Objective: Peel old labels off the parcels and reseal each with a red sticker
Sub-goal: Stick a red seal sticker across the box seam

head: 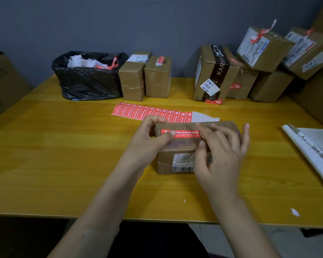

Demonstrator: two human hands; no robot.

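At mid-frame on the table (63,155), our left hand (149,140) grips the parcel (177,146) by its left end, thumb on the red sticker (185,132) across its top. Our right hand (220,151) lies over the parcel's right side, fingers loosely extended, touching the sticker's right end.

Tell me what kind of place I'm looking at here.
Likely a parcel-handling or returns workstation, perhaps a back room: taped cardboard parcels stacked at the back of a yellow table, a sheet of red stickers laid out, and a black bin bag holding peeled paper.
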